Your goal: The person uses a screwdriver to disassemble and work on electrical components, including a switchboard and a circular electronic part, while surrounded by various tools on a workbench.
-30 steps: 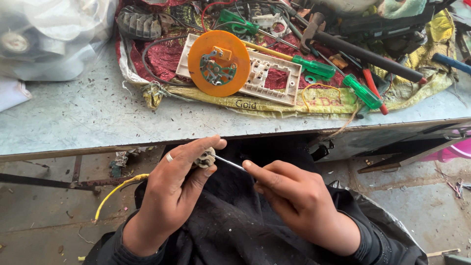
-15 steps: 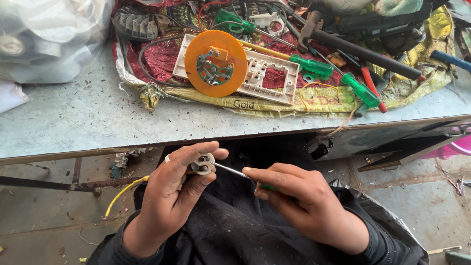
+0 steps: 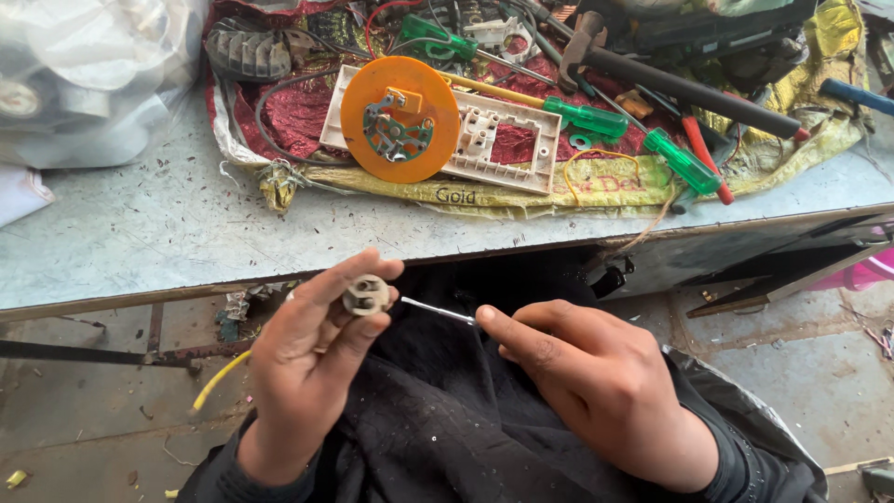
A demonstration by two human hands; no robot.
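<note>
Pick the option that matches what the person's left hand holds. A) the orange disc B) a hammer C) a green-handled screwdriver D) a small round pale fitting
D: the left hand pinches a small round pale fitting between thumb and fingers, while the right hand points a thin metal shaft at it. The orange disc lies on the table.
</note>
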